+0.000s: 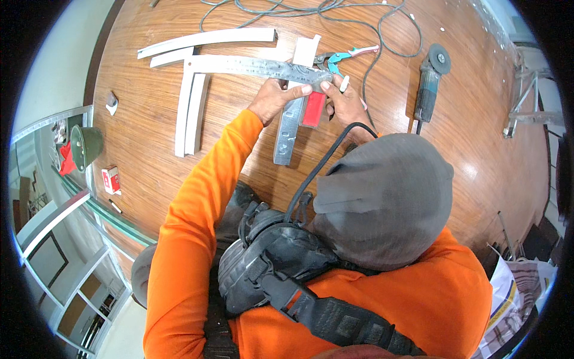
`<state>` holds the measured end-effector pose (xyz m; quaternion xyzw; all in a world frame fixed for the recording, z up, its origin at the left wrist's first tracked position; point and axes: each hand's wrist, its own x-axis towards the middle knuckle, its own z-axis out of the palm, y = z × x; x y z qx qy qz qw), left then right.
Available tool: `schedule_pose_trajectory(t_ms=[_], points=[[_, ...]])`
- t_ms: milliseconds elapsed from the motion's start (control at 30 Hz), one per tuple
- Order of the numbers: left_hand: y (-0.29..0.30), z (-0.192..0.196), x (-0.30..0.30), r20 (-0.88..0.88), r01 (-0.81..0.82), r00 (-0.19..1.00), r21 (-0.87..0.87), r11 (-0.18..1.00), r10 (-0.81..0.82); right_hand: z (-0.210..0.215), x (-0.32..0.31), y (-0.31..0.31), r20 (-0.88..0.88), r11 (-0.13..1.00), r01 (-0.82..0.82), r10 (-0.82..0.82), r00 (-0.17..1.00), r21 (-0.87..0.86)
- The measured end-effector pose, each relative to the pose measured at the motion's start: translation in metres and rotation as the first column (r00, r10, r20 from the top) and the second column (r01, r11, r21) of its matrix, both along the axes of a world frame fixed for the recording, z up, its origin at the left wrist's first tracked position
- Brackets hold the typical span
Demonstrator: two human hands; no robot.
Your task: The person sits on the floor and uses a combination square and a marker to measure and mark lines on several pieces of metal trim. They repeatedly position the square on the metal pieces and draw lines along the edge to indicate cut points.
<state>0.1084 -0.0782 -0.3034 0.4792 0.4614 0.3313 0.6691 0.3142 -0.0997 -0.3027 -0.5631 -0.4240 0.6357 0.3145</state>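
A long steel ruler (257, 66) with printed markings lies across the work, its left end over white metal profiles. My left hand (274, 100) is closed at its lower edge, thumb stretched along it. At the ruler's wide right end, my right hand (345, 106) presses with its thumb. A white marker (344, 83) sticks up between the right fingers. Beneath the hands lie a grey metal profile (287, 134) and a red block-like piece (314, 109), side by side. A grey cloth-covered shape (382, 200) hides most of my right forearm.
White profiles (206, 39) lie at far left, others (192, 113) lengthwise below. Turquoise-handled snips (338, 58) sit beyond my right hand. An angle grinder (428, 84) stands right; black cable (382, 36) loops at the back. A green bucket (87, 148) and red-white box (111, 180) are left.
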Motion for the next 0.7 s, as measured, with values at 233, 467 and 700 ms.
schedule_pose_trajectory(t_ms=[233, 467, 700], points=[[-0.004, -0.003, 0.004, 0.191, -0.126, 0.966, -0.238, 0.963, 0.174, -0.014, 0.001, 0.001, -0.055, 0.998, -0.049, 0.052, 0.997, 0.047], [-0.007, -0.006, 0.004, 0.218, -0.094, 0.961, -0.315, 0.944, 0.168, -0.002, 0.002, 0.0, -0.028, 0.991, -0.076, 0.08, 0.996, 0.108], [-0.008, 0.009, 0.004, 0.189, -0.046, 0.977, -0.262, 0.964, 0.099, 0.006, 0.01, 0.0, -0.093, 0.996, -0.047, 0.055, 0.994, 0.078]])
